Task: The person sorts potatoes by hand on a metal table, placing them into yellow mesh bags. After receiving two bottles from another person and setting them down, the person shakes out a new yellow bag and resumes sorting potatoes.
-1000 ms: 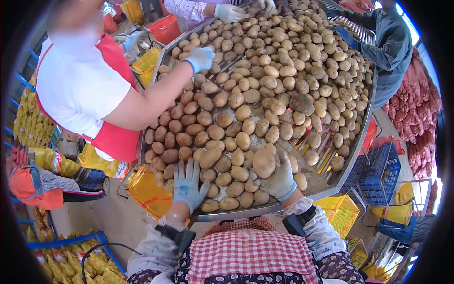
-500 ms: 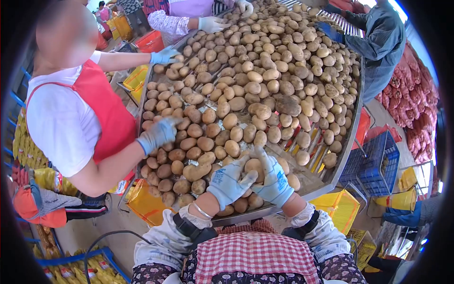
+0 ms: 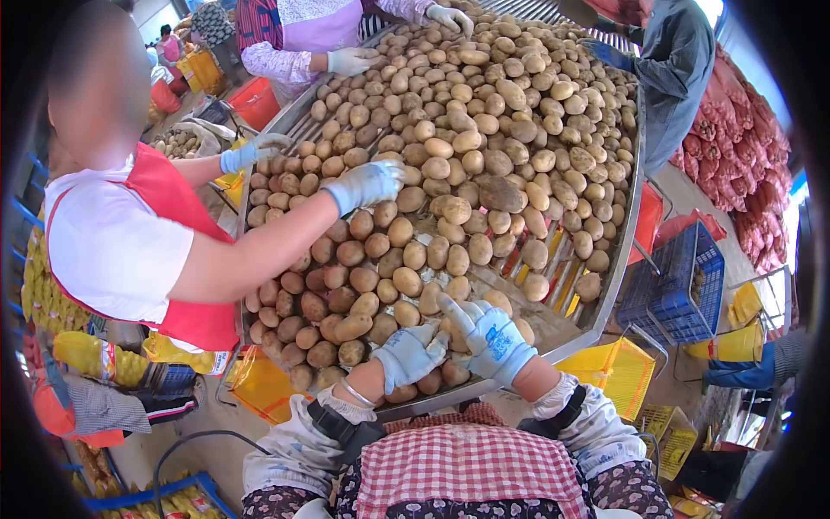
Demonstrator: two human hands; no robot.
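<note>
Both my hands wear pale blue-coated gloves at the near edge of a metal sorting table [image 3: 574,342] heaped with potatoes [image 3: 432,169]. My left hand [image 3: 408,356] has its fingers and thumb drawn together among the nearest potatoes; what it holds, if anything, is hidden. Beside it, my right hand [image 3: 491,341] curls over a potato [image 3: 454,336] that shows partly under its palm and fingers. Several loose potatoes lie around both hands, touching or close to the gloves.
At the left, a co-worker in a red apron [image 3: 186,216] reaches across the potatoes with a gloved hand [image 3: 367,184]. Other gloved workers stand at the far side. Yellow crates [image 3: 612,381], a blue crate [image 3: 670,285] and red mesh sacks [image 3: 735,147] surround the table.
The co-worker's nearer hand has reached farther over the table, and the other has drawn back. My hands have shifted slightly down; the potato between them is now more covered. The view has tilted slightly.
</note>
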